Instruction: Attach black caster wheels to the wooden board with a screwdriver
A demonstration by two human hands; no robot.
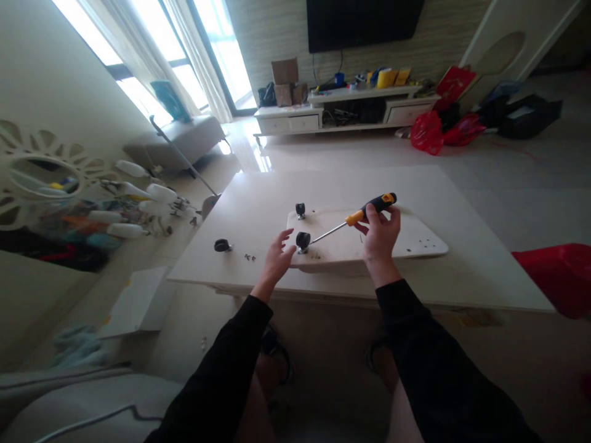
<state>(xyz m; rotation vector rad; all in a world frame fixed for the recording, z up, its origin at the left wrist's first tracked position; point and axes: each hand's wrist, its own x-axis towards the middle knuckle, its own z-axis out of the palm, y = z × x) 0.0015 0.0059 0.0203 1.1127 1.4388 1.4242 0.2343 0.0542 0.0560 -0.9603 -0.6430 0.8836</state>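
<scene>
Two black sleeves reach up from the bottom of the frame to the hands. At middle right, the right hand [381, 234] is closed around a screwdriver [355, 216] with an orange and black handle. Its thin metal shaft slants down to the left, and its tip sits at the base of a small black wheel [303, 241]. That wheel stands on a pale board [415, 237] lying flat on the counter [462, 203] in the middle of the frame. Just left of that wheel, the left hand [279, 255] has its fingers spread wide, near the wheel and holding nothing. A second wheel [300, 210] stands on the board a bit higher in the frame. A third wheel [222, 245] lies on the counter to the left, with tiny screws [250, 257] just beside it.
</scene>
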